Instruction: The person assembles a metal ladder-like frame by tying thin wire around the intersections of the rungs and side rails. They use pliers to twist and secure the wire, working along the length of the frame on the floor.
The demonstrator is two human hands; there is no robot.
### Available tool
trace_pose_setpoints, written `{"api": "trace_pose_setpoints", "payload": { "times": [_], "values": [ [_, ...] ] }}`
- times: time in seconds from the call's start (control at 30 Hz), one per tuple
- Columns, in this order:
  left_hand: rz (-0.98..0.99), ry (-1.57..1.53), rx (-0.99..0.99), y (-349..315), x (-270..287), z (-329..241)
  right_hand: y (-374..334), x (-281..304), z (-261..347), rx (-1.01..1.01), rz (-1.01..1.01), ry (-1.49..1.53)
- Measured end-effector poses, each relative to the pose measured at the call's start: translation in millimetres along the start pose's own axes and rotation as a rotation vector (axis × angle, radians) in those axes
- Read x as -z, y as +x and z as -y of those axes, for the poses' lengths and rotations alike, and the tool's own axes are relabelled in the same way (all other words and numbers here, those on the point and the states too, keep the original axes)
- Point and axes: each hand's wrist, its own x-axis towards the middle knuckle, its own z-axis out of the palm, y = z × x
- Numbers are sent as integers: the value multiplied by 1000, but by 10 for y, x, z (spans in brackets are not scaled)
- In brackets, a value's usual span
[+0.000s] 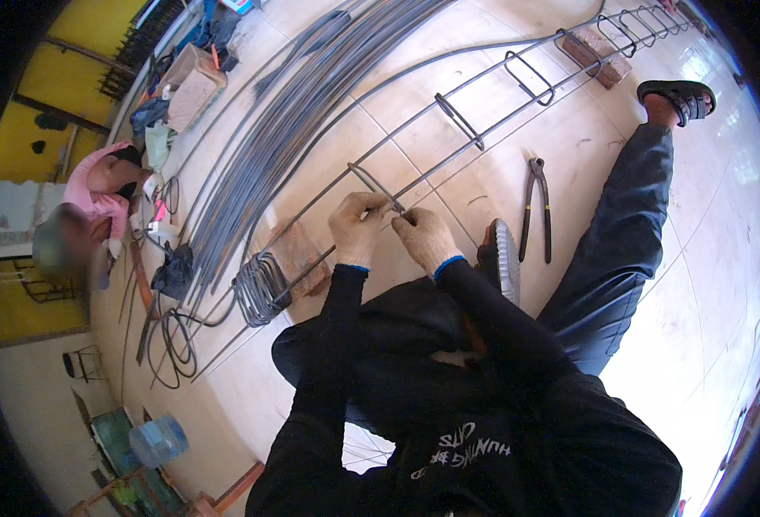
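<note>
A long rebar cage (462,159) runs from beside my left hand up to the far right, with two long bars and several rectangular stirrups (459,121). Both my hands wear light knitted gloves with blue cuffs. My left hand (358,228) is closed in a pinch at the corner of one stirrup (371,181). On the other side of that corner, my right hand (425,239) also pinches with thumb and fingers. Whatever is between the fingertips is too small to make out. Tower pincers (535,211) lie on the tiles to the right, handles toward me.
Bricks (599,60) prop the cage at its far part, and another brick (311,276) lies under its near end. Stacked stirrups (261,289) hang there. A bundle of steel bars (281,129) spans the left. Another person (96,189) crouches at far left. My legs (629,215) flank the pincers.
</note>
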Motion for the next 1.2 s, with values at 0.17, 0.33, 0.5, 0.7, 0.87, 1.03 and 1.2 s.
{"api": "trace_pose_setpoints", "payload": {
  "times": [0.17,0.33,0.5,0.7,0.87,1.03,1.2],
  "values": [
    [-3,33,-45,-9,-6,38,-198,-30,23,-35,-132,15],
    [10,-22,-1,34,-17,46,-162,55,-55,81,-184,7],
    [21,76,-60,25,-9,72,-144,-18,-22,218,-96,194],
    [87,-21,221,67,66,67,-137,-399,228,199,-239,542],
    [524,42,275,549,331,-94,-156,-490,421,267,-428,365],
    [977,269,411,1180,417,-414,-156,-566,685,118,-377,76],
    [1147,491,219,1350,318,-726,-54,-703,845,46,-297,-187]
  ]
}}
